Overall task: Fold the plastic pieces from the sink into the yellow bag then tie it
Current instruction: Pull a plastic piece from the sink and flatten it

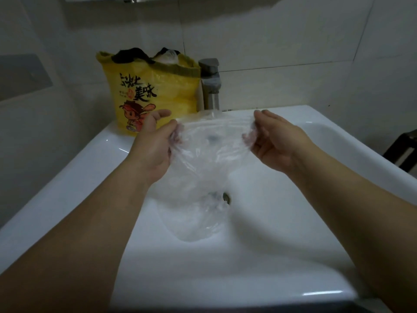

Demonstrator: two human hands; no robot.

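Observation:
A clear plastic piece [203, 168] hangs stretched between my two hands over the white sink [293, 199]. My left hand [155, 143] grips its left top edge and my right hand [275, 141] grips its right top edge. Its lower end droops down to the basin near the drain [226, 197]. The yellow bag [153, 91] with a cartoon print stands upright on the sink's back left corner, its top open, with dark and white plastic showing inside.
A metal faucet [211, 84] stands just right of the yellow bag, behind the held plastic. White tiled wall rises behind the sink. A dark piece of furniture [404, 147] sits beyond the sink's right edge.

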